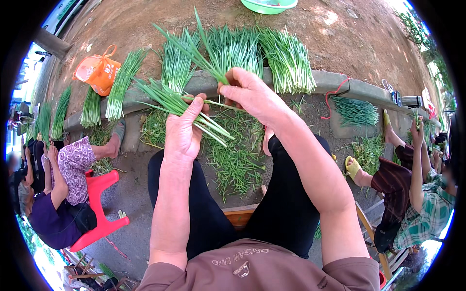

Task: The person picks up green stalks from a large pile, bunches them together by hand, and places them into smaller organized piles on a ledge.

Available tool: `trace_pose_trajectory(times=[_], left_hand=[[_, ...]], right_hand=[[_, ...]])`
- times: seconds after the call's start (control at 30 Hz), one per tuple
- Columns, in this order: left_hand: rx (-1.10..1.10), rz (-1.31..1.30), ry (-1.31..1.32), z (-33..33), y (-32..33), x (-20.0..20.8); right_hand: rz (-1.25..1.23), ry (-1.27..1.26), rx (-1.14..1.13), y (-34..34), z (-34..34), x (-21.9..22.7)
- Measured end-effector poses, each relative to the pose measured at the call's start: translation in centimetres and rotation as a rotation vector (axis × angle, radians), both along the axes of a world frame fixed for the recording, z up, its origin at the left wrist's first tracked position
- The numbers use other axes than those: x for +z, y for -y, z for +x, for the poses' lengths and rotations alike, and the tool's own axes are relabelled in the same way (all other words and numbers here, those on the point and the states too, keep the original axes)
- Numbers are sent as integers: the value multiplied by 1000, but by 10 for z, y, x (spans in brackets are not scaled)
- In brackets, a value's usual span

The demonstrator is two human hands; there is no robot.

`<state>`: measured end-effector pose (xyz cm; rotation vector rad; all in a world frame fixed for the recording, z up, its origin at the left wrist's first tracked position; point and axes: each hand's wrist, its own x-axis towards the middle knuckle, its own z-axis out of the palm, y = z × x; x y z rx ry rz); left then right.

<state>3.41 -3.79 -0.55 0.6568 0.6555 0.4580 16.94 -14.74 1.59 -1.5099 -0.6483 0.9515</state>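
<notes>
My left hand [183, 130] is closed round a small bunch of green chives [162, 98], its thumb pressed on top. Their pale stalk ends stick out to the right, over my lap. Close by on the right, my right hand [252, 96] pinches a few more chives [208, 64] between thumb and fingers, with the long leaves pointing up and left. Thin stalks bridge the gap between both hands. Beneath them, loose green trimmings [235, 165] cover the ground between my feet.
Sorted chive piles [235, 51] lean along the concrete curb [330, 83], beside an orange bag [99, 72]. A green basin [270, 6] stands beyond. One person sits on a red stool [102, 208] at left; another in a checked shirt [422, 213] is at right.
</notes>
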Motion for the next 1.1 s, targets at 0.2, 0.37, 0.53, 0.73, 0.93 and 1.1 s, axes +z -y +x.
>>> trace_pose_trajectory(times=[0.2, 0.37, 0.53, 0.73, 0.93, 1.1], left_hand=[[-14, 90, 49, 3, 6, 3], [-70, 122, 40, 0, 4, 1], [-64, 84, 24, -1, 1, 1], [-41, 72, 17, -2, 0, 2], [-79, 144, 22, -4, 0, -1], [-55, 139, -2, -3, 2, 3]], right_hand=[[34, 73, 116, -1, -7, 5], [-45, 148, 94, -3, -10, 10], [-63, 242, -15, -5, -8, -3], [72, 238, -48, -5, -7, -6], [-22, 146, 93, -6, -11, 7], [-53, 167, 66, -6, -8, -2]])
